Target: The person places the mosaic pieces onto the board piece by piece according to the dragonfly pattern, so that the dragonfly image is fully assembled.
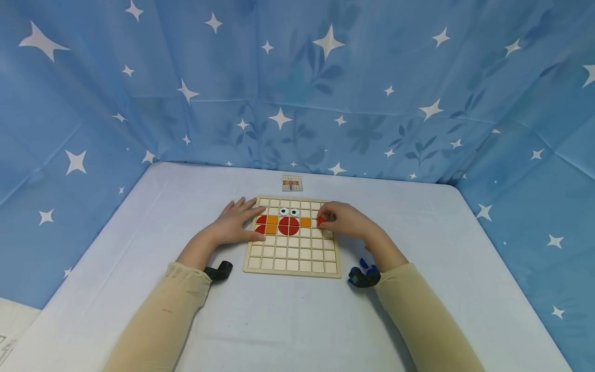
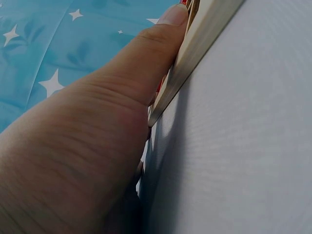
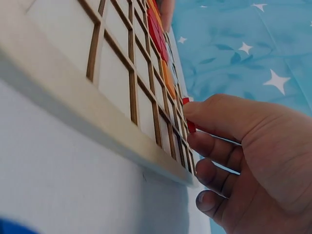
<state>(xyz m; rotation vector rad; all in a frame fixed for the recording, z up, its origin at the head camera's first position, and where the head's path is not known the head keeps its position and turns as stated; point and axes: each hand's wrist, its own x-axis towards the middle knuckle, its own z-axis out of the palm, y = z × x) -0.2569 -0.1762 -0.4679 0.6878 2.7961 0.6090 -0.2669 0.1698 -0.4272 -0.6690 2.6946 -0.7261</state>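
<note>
A square wooden grid board (image 1: 293, 254) lies on the table, and a pattern of coloured tiles sits in its upper rows. Two eye tiles (image 1: 289, 212) are above a red circle (image 1: 288, 226) made of quarter pieces. Orange squares (image 1: 272, 225) flank the circle, with red curved tiles (image 1: 261, 220) at the far left. My left hand (image 1: 234, 223) rests with spread fingers over the board's left edge, its thumb along the rim in the left wrist view. Between thumb and index finger, my right hand (image 1: 346, 219) pinches a small red tile (image 3: 191, 126) at the board's right side.
Behind the board lies a small picture card (image 1: 292, 183) with a similar pattern. Several blue pieces (image 1: 364, 263) lie near the right wrist, partly hidden by the dark wrist device (image 1: 364, 279). A blue star-patterned curtain (image 1: 297, 113) hangs around the white table (image 1: 260, 320).
</note>
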